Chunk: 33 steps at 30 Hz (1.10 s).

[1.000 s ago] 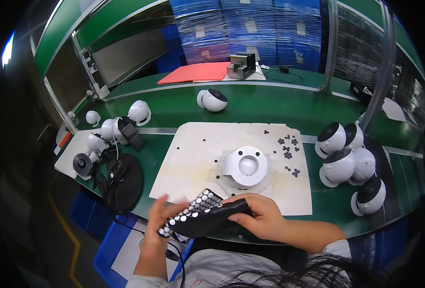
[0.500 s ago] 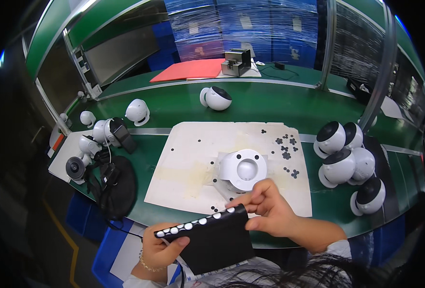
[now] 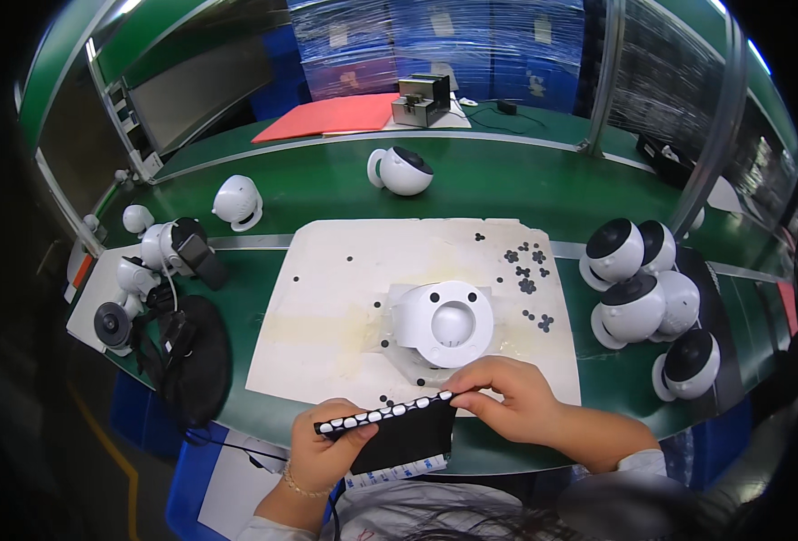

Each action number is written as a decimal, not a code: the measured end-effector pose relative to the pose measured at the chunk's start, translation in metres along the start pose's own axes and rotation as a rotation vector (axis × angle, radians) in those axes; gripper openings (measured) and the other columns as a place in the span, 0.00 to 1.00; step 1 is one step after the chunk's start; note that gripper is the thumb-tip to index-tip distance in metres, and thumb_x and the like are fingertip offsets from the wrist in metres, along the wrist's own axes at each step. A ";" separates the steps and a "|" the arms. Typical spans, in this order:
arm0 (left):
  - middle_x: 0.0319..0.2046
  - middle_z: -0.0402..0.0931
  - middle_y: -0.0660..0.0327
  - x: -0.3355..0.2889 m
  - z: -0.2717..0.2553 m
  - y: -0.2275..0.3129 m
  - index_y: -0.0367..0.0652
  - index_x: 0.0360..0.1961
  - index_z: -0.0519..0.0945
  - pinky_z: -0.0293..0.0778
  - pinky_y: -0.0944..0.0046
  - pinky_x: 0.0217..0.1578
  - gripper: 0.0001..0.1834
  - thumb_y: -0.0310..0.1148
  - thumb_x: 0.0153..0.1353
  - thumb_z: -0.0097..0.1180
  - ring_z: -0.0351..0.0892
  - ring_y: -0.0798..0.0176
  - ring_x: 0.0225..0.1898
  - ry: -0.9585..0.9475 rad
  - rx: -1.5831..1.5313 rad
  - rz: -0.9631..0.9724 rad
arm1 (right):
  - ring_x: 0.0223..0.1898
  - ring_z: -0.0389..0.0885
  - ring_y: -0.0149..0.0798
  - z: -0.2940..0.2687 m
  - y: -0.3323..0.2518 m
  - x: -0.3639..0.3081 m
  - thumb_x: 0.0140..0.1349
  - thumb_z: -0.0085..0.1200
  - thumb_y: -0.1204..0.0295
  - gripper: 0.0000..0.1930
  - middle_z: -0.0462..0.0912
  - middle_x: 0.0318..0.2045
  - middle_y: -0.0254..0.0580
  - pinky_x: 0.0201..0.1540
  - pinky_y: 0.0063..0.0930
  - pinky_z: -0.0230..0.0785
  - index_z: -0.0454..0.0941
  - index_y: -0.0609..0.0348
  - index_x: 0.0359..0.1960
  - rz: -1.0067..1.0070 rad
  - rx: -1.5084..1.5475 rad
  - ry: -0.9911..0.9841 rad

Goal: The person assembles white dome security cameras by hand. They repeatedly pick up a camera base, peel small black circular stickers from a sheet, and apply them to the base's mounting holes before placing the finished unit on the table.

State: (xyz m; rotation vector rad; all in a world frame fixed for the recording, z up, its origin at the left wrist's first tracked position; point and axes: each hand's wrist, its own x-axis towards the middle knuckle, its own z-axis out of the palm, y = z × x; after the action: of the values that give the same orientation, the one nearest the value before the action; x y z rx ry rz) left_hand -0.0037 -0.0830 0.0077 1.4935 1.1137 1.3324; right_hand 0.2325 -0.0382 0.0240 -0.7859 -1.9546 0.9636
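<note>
the left hand [image 3: 327,451] is gripping the left end of a black sheet [image 3: 408,437], and the right hand [image 3: 512,397] is pinching its upper right corner. the sheet, showing white dots [image 3: 374,417] along its top edge, is being held at the near side of the bench [image 3: 507,185]. a white housing [image 3: 415,323] is resting just beyond on a pale board [image 3: 318,334], where small black dots [image 3: 528,287] are lying.

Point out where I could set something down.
Bare: the green table between the lone white device and the device cluster at right; mostly bare, the white board left of the white fixture. Crowded: that cluster and the cabled heap at left.
</note>
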 end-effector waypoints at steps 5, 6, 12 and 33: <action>0.19 0.73 0.58 0.010 0.006 -0.011 0.32 0.22 0.76 0.64 0.69 0.24 0.06 0.23 0.48 0.59 0.70 0.67 0.21 -0.015 -0.031 -0.030 | 0.37 0.78 0.41 -0.016 0.004 0.002 0.50 0.56 0.77 0.07 0.79 0.36 0.40 0.37 0.27 0.71 0.77 0.57 0.33 -0.160 -0.268 -0.026; 0.18 0.73 0.58 0.013 0.008 -0.012 0.32 0.22 0.75 0.64 0.69 0.24 0.06 0.23 0.48 0.59 0.69 0.67 0.21 -0.022 -0.020 -0.040 | 0.39 0.77 0.40 -0.019 0.009 0.001 0.50 0.56 0.77 0.08 0.79 0.37 0.39 0.37 0.28 0.70 0.77 0.56 0.33 -0.208 -0.305 -0.030; 0.18 0.72 0.57 0.020 0.017 -0.016 0.31 0.21 0.75 0.65 0.69 0.23 0.06 0.23 0.48 0.58 0.69 0.67 0.20 0.013 -0.044 -0.098 | 0.46 0.74 0.38 -0.029 0.018 0.004 0.44 0.60 0.77 0.13 0.78 0.39 0.35 0.40 0.31 0.65 0.77 0.53 0.34 -0.426 -0.278 0.071; 0.53 0.66 0.49 0.036 0.025 -0.038 0.44 0.32 0.81 0.71 0.69 0.25 0.17 0.24 0.34 0.62 0.78 0.62 0.32 -0.239 0.513 0.423 | 0.29 0.72 0.28 -0.014 0.041 0.006 0.58 0.44 0.84 0.23 0.74 0.30 0.39 0.33 0.20 0.67 0.54 0.62 0.55 0.094 0.110 0.111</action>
State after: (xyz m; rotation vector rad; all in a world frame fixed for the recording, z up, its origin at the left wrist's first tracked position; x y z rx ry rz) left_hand 0.0193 -0.0389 -0.0220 2.3011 1.0663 1.1354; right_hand 0.2488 -0.0074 -0.0023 -0.8561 -1.7671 1.0509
